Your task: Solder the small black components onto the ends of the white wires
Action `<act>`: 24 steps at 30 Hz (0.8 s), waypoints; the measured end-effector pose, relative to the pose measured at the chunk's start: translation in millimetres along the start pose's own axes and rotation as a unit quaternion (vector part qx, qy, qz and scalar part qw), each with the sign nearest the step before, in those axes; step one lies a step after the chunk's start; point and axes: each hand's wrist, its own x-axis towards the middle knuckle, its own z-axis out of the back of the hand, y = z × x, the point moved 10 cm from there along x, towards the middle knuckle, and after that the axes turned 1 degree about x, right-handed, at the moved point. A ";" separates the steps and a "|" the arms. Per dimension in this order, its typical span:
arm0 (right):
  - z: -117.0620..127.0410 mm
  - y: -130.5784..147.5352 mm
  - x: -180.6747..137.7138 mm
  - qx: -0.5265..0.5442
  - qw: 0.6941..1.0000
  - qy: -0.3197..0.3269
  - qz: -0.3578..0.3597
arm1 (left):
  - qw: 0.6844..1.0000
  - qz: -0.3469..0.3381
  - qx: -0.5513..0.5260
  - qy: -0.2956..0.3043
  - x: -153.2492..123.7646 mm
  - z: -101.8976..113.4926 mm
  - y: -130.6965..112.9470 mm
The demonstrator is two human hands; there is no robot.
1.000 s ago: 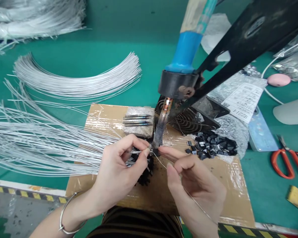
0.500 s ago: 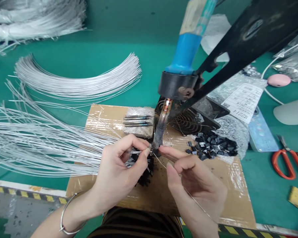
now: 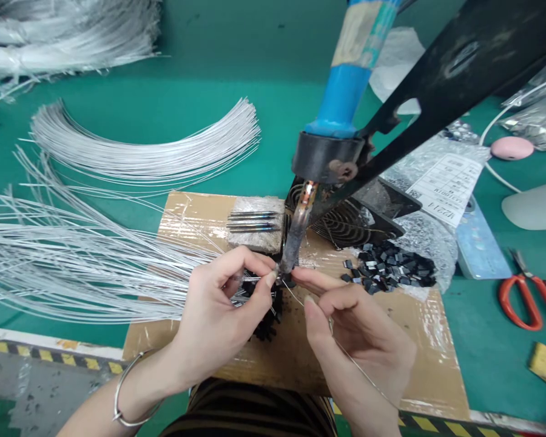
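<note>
A blue-handled soldering iron [image 3: 339, 100] is clamped in a black metal arm, its tip pointing down between my hands. My left hand [image 3: 225, 325] pinches a thin wire right beside the tip; the wire's end is hidden by the fingertips. Between thumb and fingers, my right hand [image 3: 357, 334] holds a thin strand of solder wire [image 3: 293, 295] that runs up to the tip and trails back over the palm. Beneath my left fingers lie several black pieces [image 3: 266, 328] with wire ends among them. Many loose white wires [image 3: 95, 267] spread out to the left.
A cardboard sheet [image 3: 428, 364] covers the work spot. On it are a pale block [image 3: 255, 240] with dark rods and a pile of small black parts [image 3: 391, 267]. A black fan [image 3: 346, 221] stands behind the iron. Red-handled scissors [image 3: 521, 300] lie right; a bundle of white wires [image 3: 150, 155] lies behind.
Both hands keep almost the same pose at the iron's tip. The whole view has shifted very slightly; nothing else has visibly moved.
</note>
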 end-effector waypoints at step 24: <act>0.7 4.7 0.4 -0.038 0.998 0.004 0.048 | 1.000 0.001 0.013 -0.003 -0.5 -0.5 3.0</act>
